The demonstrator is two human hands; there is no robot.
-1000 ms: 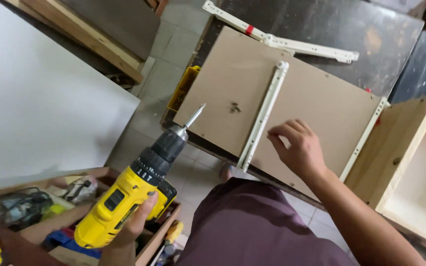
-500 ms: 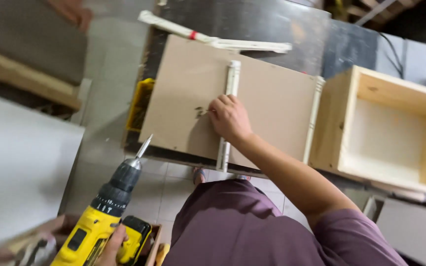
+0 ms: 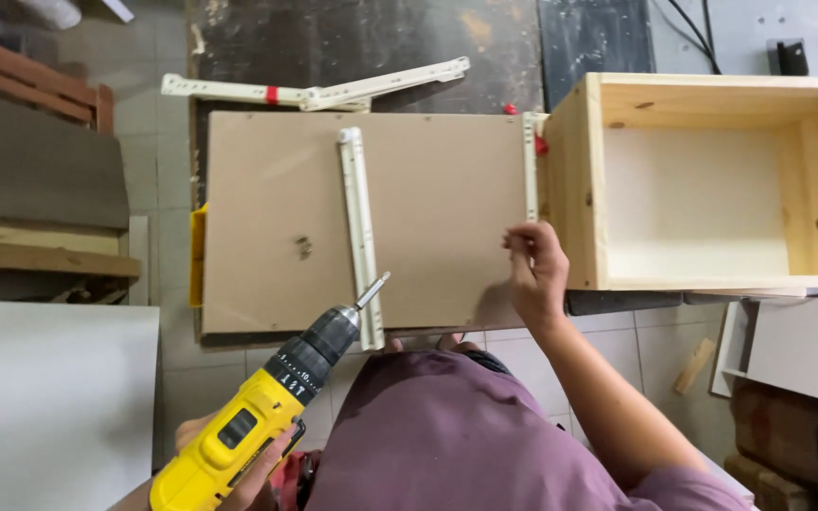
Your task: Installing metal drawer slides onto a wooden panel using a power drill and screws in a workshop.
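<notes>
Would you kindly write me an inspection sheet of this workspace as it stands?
Surface: brown board lying flat above tiled floor.
Job's things: yellow drill, bit at the white slide rail on the board; second rail along its right edge.
Clutter: loose rails, wood offcut.
Grippers: left hand holds the drill; right hand at the board's right edge.
Cables: black cable top right.
Surroundings: open pine box, white panel.

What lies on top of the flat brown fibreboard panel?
A cream metal drawer slide lies across the brown fibreboard panel, another slide lines its right edge, and the right hand touches there. Whatever is under the panel is hidden.
</notes>
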